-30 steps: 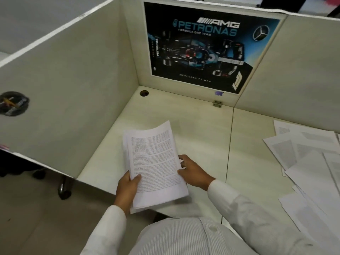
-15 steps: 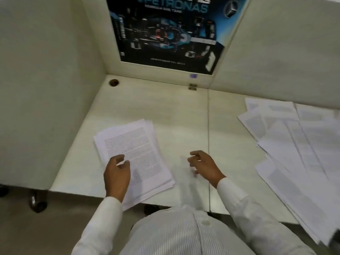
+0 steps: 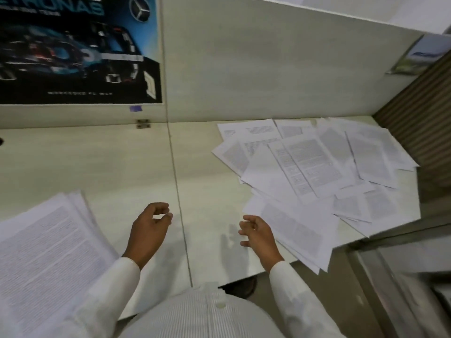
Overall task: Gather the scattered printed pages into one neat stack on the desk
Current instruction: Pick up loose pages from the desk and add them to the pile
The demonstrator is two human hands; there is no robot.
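A gathered stack of printed pages (image 3: pixel 46 252) lies on the pale desk (image 3: pixel 117 167) at the lower left, its sheets slightly fanned. Several loose printed pages (image 3: pixel 314 174) lie scattered and overlapping on the right half of the desk, some hanging over the front edge. My left hand (image 3: pixel 148 228) hovers above the desk just right of the stack, fingers loosely curled, holding nothing. My right hand (image 3: pixel 256 232) hovers by the near left edge of the scattered pages, fingers relaxed and empty.
Beige cubicle panels (image 3: pixel 256 69) wall in the desk at the back. A dark racing-car poster (image 3: pixel 73 50) hangs on the back panel at left. A ribbed brown wall (image 3: pixel 419 113) closes the right side. A seam (image 3: pixel 175 181) splits the desk.
The stack was laid on the desk and my left hand let go of it. My view swung right. Both hands moved right toward the scattered pages.
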